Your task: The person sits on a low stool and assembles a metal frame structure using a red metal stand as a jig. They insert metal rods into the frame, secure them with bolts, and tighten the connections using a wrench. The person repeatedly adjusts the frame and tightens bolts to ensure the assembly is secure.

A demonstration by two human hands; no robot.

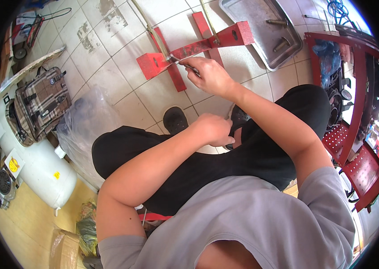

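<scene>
In my right hand (pixel 209 75) is a metal wrench (pixel 193 69) with a dark handle, fingers wrapped round it. The wrench's head reaches the fastener (pixel 169 58) near the left end of a red metal frame (pixel 189 48). Long thin brass-coloured rods (pixel 147 19) run up from the frame toward the top edge. My left hand (pixel 214 129) hangs between my knees, beside my right lower leg, back of the hand up. Most of its fingers are bent down out of sight, and no object shows in it.
A grey metal tray (pixel 270 49) with two bolt-like metal pieces lies to the frame's right. A red cart (pixel 353 89) stands at the right. On the left are a plaid bag (pixel 43 101), a clear plastic bag (pixel 88 116), a white tank (pixel 41 168) and a cardboard box (pixel 63 249).
</scene>
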